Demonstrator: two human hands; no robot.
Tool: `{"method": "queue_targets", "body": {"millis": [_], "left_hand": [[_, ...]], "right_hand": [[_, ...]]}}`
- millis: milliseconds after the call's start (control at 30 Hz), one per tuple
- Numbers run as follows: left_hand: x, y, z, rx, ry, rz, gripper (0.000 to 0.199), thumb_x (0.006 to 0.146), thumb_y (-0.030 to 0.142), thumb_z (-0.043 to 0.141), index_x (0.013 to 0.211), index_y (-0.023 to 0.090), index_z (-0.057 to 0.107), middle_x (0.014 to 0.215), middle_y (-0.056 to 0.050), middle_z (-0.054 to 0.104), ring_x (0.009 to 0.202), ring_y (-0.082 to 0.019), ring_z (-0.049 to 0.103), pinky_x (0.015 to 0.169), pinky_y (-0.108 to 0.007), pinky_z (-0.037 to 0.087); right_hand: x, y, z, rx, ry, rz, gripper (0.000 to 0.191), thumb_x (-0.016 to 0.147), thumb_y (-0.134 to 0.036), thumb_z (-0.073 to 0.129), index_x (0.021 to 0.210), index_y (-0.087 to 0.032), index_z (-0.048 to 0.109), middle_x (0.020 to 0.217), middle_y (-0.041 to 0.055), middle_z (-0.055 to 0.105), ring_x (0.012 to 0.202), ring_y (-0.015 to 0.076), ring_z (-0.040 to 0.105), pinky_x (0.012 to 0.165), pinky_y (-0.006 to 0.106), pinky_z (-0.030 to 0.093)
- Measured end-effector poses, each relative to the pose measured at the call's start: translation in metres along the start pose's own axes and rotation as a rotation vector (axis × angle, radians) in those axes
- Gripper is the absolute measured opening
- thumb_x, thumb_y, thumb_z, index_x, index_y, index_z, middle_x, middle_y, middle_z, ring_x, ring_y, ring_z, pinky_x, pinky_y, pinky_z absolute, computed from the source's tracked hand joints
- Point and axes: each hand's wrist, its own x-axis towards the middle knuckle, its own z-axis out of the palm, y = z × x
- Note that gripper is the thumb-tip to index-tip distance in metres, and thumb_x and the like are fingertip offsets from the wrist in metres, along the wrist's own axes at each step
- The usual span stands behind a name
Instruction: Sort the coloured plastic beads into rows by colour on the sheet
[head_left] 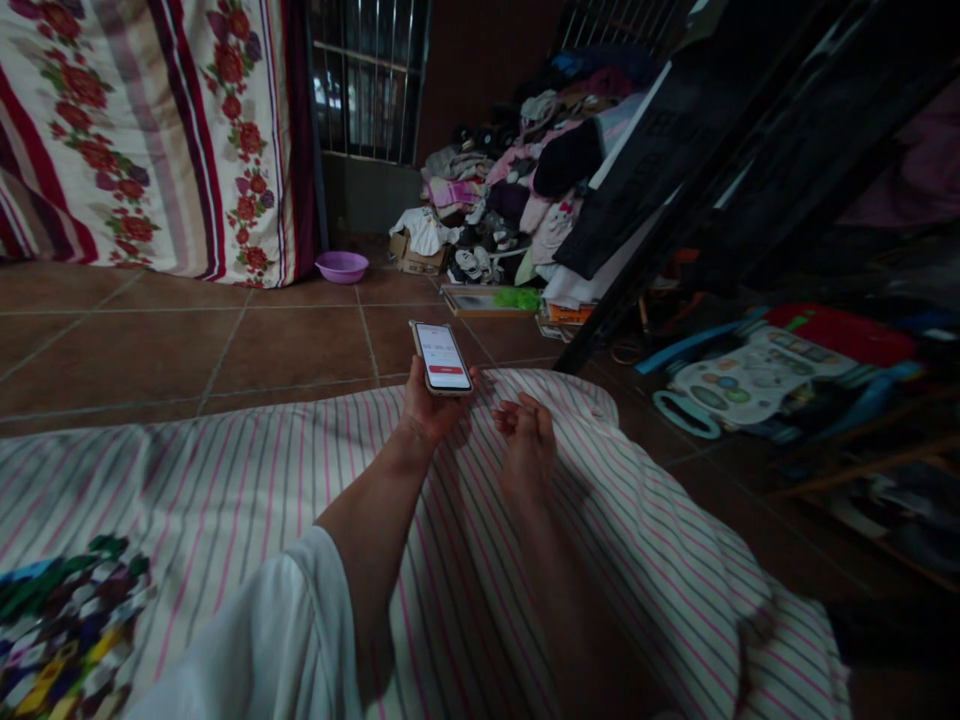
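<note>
A smartphone [442,358] with a lit white screen and a red bar rests in my left hand [429,405], its fingers and thumb round the lower end. The phone is above the far edge of a striped cloth [285,450]. Just to the right, apart from the phone, is my right hand [527,440], with its fingers loosely curled and nothing visible in them. Many small coloured blocks [67,640] lie in a pile on the cloth at the lower left.
A purple basin [342,266] stands on the tiled floor [150,345] near a flowered curtain [180,130]. Behind is a heap of clothes [525,180]. A dark slanted post [660,250] rises at the right, beside a colourful toy panel [750,370].
</note>
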Motion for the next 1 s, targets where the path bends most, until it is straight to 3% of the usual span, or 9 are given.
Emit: {"method": "queue_targets", "body": {"millis": [700,867,1000], "left_hand": [[-0.012,-0.002,0.0,-0.035,-0.002,0.021,0.049,0.086,0.054,0.044,0.112,0.016,0.06,0.087,-0.009,0.067,0.085,-0.024,0.064,0.076,-0.039,0.053],[-0.042,0.003,0.008,-0.043,-0.023,-0.03,0.051,0.083,0.052,0.05,0.116,0.013,0.058,0.092,-0.012,0.067,0.089,-0.025,0.064,0.078,-0.039,0.051],[-0.097,0.021,0.02,0.009,-0.049,-0.073,0.052,0.082,0.051,0.052,0.113,0.009,0.06,0.094,-0.015,0.067,0.09,-0.026,0.064,0.083,-0.038,0.049]], "right_hand": [[0.005,0.009,-0.003,-0.045,-0.032,0.005,0.041,0.077,-0.052,0.049,0.104,-0.021,0.054,0.089,0.0025,0.066,0.072,0.0145,0.063,0.064,0.028,0.049],[0.001,0.003,-0.002,-0.123,-0.037,-0.011,0.038,0.081,-0.052,0.043,0.106,-0.025,0.054,0.092,0.0043,0.066,0.073,0.0191,0.064,0.065,0.035,0.051],[-0.001,0.0,-0.003,-0.186,-0.06,-0.019,0.036,0.081,-0.051,0.04,0.104,-0.027,0.054,0.082,0.003,0.066,0.069,0.021,0.062,0.064,0.038,0.049]]}}
